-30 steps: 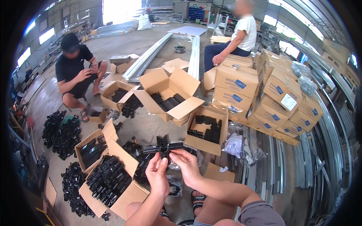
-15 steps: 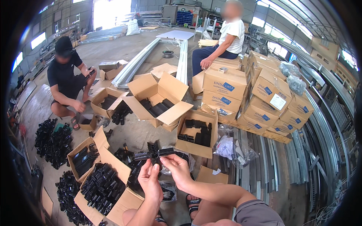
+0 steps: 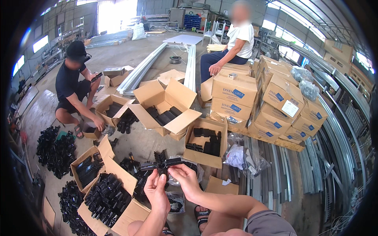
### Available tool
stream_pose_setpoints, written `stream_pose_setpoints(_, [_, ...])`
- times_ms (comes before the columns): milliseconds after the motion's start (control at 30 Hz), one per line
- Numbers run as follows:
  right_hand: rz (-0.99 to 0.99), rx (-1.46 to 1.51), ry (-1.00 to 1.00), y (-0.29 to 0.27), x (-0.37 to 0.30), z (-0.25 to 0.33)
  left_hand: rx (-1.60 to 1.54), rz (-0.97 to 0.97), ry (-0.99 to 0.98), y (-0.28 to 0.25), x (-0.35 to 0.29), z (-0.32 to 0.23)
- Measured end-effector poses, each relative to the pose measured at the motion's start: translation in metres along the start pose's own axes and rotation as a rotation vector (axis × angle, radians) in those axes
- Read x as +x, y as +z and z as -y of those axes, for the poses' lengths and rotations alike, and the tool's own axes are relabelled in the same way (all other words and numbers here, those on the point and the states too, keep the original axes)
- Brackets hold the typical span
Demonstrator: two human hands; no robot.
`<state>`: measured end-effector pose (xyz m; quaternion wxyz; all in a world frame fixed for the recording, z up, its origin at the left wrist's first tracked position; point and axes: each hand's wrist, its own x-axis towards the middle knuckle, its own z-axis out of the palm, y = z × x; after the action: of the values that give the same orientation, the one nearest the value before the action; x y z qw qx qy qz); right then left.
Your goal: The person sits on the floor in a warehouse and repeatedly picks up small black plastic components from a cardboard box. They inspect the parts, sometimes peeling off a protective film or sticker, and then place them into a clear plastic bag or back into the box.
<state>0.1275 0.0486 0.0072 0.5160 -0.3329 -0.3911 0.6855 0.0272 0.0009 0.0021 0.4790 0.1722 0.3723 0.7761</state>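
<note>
1. Pinching the lower part of a black plastic fitting with a comb-like ridged middle and two side arms (image 3: pixel 160 161), the left hand (image 3: pixel 158 192) has thumb and fingers closed on it.
2. Gripping the same piece by its right arm, the right hand (image 3: pixel 186 179) has its fingers curled and nearly closed; the fitting is held up on the near side of the large brown open-flapped cardboard box (image 3: pixel 184 94), the landmark here.
3. Stacked to the right of the large box, sealed brown cartons (image 3: pixel 232 84) bear dark printed lettering and blue diamond-shaped marks (image 3: pixel 238 93); one also carries a white rectangular label (image 3: pixel 290 107), its print too small to read.
4. Showing pale lettering on its strap, a black sandal (image 3: pixel 202 213) sits on the near side of the large box.
5. Lying to the near left of the large box, shiny black fittings (image 3: pixel 108 198) fill another open carton (image 3: pixel 132 216), with a loose black pile (image 3: pixel 56 151) farther left.
6. Crouching left of the large box, a co-worker in black (image 3: pixel 69 84) has one hand (image 3: pixel 99 123) lowered beside a small carton.
7. Sitting beyond and right of the large box, another person wears a white top (image 3: pixel 245 37).
</note>
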Motion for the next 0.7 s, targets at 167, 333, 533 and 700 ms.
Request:
stream_pose_setpoints(167, [0.021,-0.013,-0.002,-0.0021,0.0012,0.0005,0.009,0.006,-0.004,-0.0005,-0.0002,0.0007])
stream_pose_setpoints(333, [0.009,-0.013,-0.016,-0.0021,0.0007,0.0009,0.009,0.001,-0.003,-0.0015,0.0004,0.0009])
stream_pose_setpoints(533, [0.019,-0.019,-0.026,-0.0028,0.0004,-0.0001,0.008,0.005,-0.010,-0.0032,0.0007,0.0024])
stream_pose_setpoints(700, [0.009,-0.004,-0.024,-0.0016,-0.0001,-0.0001,0.011,0.002,-0.008,-0.0010,-0.0008,0.0008])
